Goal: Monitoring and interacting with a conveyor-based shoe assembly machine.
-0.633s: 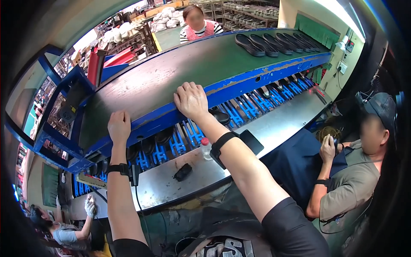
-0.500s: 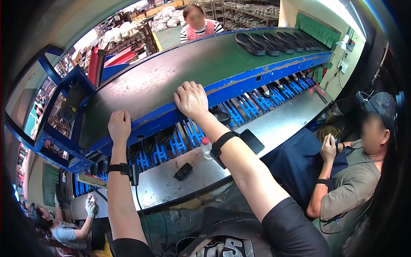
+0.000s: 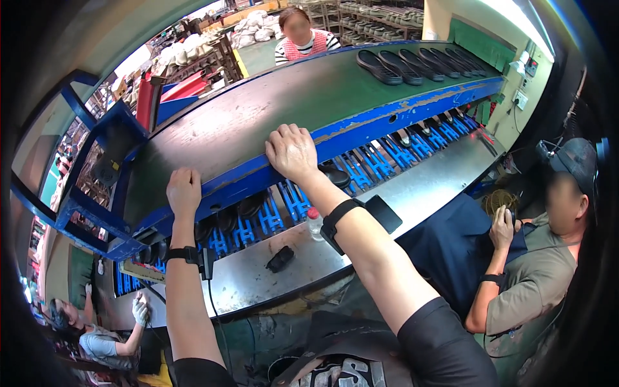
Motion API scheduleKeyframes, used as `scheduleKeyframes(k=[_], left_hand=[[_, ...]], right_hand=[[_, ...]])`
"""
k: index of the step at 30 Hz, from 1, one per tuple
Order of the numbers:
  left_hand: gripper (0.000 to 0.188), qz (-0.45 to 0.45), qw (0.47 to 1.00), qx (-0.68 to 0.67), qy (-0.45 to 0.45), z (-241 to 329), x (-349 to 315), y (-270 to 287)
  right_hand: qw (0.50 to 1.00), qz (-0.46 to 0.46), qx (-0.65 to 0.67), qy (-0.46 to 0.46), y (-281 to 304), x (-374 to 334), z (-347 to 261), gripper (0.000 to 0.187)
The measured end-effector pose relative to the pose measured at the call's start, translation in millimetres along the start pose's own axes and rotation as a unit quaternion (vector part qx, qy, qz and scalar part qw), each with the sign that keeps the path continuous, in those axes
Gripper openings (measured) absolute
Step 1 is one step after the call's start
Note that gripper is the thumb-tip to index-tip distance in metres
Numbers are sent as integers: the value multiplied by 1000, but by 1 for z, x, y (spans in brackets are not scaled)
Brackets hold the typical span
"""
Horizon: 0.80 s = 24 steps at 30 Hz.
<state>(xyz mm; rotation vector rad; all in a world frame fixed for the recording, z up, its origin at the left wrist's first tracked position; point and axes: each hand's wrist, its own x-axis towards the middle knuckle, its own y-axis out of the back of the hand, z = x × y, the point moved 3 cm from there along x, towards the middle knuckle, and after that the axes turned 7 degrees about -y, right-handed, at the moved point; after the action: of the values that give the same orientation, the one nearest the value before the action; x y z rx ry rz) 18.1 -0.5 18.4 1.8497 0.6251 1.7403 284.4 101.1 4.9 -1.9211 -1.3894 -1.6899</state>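
My left hand (image 3: 184, 190) is closed over the near blue edge of a green-topped conveyor (image 3: 267, 109), knuckles up. Farther right along the same edge rests my right hand (image 3: 291, 151), its fingers curled over the rim onto the belt. No loose object shows in either hand. Both wrists wear black straps, and a flat black device (image 3: 383, 214) is by the right one. Several black shoe soles (image 3: 380, 68) lie in a row at the belt's far right end. Beneath the edge, dark shoes sit among blue rack holders (image 3: 267, 209), partly hidden by my arms.
A metal ledge (image 3: 361, 235) runs below the rack, holding a red-capped clear bottle (image 3: 314, 224) and a crumpled black item (image 3: 280, 258). One person (image 3: 538, 238) sits close on my right, another (image 3: 303, 42) is beyond the conveyor, and a gloved person (image 3: 106, 342) works lower left.
The whole view has shifted slightly, while my hands stay on the conveyor edge. The person at lower left has raised their head a little. The soles have kept their place on the belt.
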Motion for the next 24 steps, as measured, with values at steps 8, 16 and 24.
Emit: scheduleKeyframes(k=[8, 16, 24], left_hand=[[24, -48, 999, 23, 1, -28, -3, -18], [27, -67, 997, -6, -31, -46, 0, -32], [31, -117, 993, 8, -4, -64, -3, -30]], right_hand=[[999, 45, 25, -13, -4, -1, 3, 16], [997, -15, 31, -76, -11, -2, 13, 24], [995, -13, 48, -89, -22, -7, 11, 24]])
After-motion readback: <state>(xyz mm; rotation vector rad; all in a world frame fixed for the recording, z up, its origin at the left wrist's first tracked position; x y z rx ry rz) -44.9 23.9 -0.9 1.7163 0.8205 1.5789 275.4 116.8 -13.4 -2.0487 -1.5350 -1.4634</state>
